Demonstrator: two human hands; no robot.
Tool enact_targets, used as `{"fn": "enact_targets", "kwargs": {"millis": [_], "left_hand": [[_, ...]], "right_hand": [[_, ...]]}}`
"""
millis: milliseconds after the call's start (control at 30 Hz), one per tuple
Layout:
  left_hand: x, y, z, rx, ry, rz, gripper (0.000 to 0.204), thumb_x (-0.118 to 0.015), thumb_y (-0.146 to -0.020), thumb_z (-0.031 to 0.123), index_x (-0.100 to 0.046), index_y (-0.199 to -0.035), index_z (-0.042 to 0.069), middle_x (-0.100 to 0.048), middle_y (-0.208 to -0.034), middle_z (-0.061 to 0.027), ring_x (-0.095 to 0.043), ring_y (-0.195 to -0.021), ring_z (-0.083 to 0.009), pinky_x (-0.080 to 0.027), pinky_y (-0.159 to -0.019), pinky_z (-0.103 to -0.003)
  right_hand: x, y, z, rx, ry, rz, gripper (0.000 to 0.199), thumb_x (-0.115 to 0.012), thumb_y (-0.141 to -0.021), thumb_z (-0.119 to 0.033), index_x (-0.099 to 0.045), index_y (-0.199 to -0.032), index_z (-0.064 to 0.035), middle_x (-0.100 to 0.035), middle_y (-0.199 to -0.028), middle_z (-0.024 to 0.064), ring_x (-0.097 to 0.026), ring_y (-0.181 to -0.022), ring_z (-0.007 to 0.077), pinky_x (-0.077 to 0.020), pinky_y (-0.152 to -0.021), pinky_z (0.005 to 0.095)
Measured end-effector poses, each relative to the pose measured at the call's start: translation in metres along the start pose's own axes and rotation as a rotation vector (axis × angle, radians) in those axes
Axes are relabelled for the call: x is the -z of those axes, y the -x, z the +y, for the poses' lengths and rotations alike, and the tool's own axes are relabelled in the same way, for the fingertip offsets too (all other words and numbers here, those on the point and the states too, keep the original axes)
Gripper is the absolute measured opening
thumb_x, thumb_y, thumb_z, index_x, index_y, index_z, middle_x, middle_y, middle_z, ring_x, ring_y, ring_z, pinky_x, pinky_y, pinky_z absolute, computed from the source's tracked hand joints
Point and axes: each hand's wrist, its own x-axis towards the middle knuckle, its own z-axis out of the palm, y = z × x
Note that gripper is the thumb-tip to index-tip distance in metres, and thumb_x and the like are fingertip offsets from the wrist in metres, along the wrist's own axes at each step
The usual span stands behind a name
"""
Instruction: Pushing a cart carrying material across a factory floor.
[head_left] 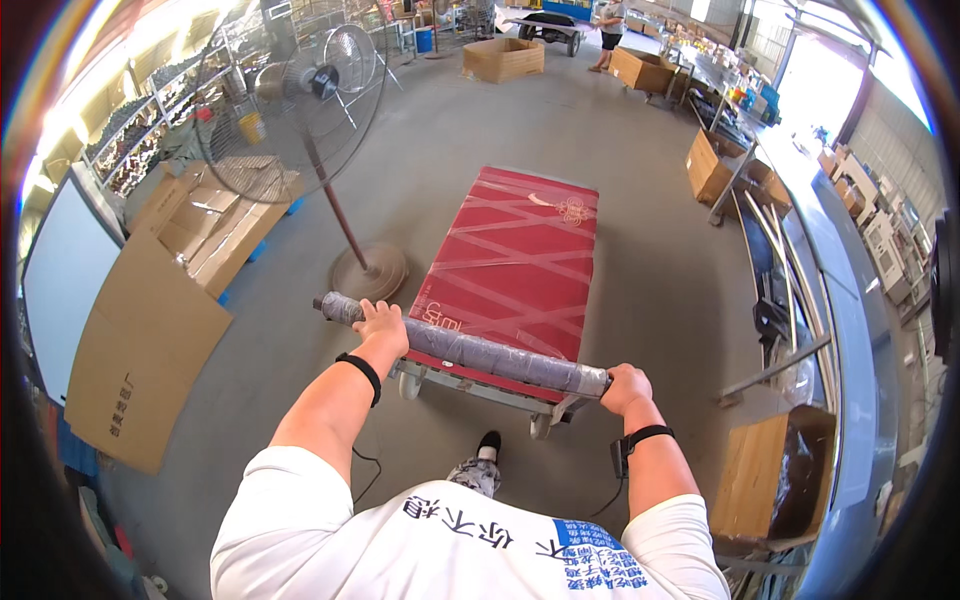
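Note:
My left hand point(380, 326) is wrapped round the grey, plastic-wrapped push handle point(480, 352) of a platform cart, a little in from the handle's left end. At the right end of the same handle, my right hand point(627, 388) is closed on it. The cart's deck bears a red panel point(520, 262) with pale crossing strips and a gold knot pattern. Beneath the handle a pale cart wheel point(410, 385) shows at the left and another caster point(540, 426) at the right. Each of my wrists wears a black band.
A pedestal fan point(368, 268) stands close at the cart's left, beside opened cardboard point(150, 340). Along the right run a long table point(850, 330) and cardboard boxes point(765, 480). Farther ahead are a large box point(503, 62), another box point(640, 70) and a person point(610, 30).

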Motion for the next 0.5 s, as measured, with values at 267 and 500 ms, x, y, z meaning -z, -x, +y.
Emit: {"fn": "enact_targets", "kwargs": {"millis": [267, 500], "left_hand": [[0.069, -0.184, 0.079, -0.042, -0.043, 0.077, 0.061, -0.072, -0.081, 0.024, -0.048, -0.136, 0.013, -0.044, -0.141, -0.0087, -0.022, -0.142, -0.0401, -0.047, -0.094, -0.058], [0.144, -0.323, 0.160, -0.038, -0.014, 0.103, 0.062, -0.072, -0.081, 0.024, -0.048, -0.138, 0.013, -0.042, -0.144, -0.0093, -0.019, -0.143, -0.0403, -0.046, -0.096, -0.057]], "right_hand": [[0.047, -0.192, -0.007, -0.045, 0.021, -0.126, 0.032, -0.066, -0.075, -0.022, -0.075, -0.106, -0.0211, -0.065, -0.120, 0.0070, -0.060, -0.114, 0.0305, -0.0495, -0.099, 0.0391], [0.101, -0.364, -0.001, -0.017, 0.067, -0.144, 0.030, -0.066, -0.074, -0.021, -0.075, -0.103, -0.0204, -0.068, -0.115, 0.0086, -0.063, -0.109, 0.0320, -0.0517, -0.096, 0.0390]]}}
